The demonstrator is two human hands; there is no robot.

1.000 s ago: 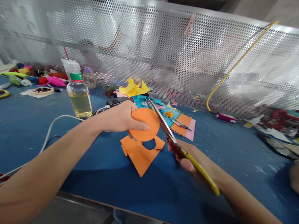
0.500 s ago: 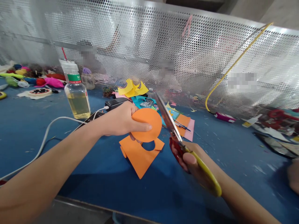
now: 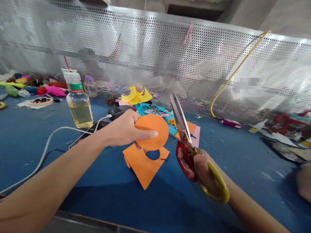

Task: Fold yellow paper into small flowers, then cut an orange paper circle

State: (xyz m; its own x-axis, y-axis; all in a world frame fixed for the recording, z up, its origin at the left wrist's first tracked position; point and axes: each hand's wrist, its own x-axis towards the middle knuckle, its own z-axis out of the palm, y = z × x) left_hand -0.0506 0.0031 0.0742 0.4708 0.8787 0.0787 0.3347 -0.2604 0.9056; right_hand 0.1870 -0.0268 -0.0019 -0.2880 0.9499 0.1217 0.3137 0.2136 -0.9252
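Note:
My left hand (image 3: 126,129) pinches an orange paper disc (image 3: 157,124), with the thumb flat on its face and the fingers hidden behind. Just below the disc is an orange paper offcut (image 3: 144,168) with a round hole; whether my fingers also touch it I cannot tell. To the right, my right hand (image 3: 201,165) is wrapped round a pair of scissors (image 3: 182,123) with one red and one yellow handle. Their blades point up and away, nearly together, apart from the disc.
Behind the disc lie yellow paper scraps (image 3: 136,95), blue scraps and a black device (image 3: 119,111). A bottle of yellowish liquid (image 3: 81,110) stands left, near a phone (image 3: 82,137) and white cable (image 3: 48,142). A perforated metal panel (image 3: 145,48) closes the back.
The scissors have turned more upright, and their blades have come closer together. My left hand keeps its hold on the disc. The view has tilted up slightly.

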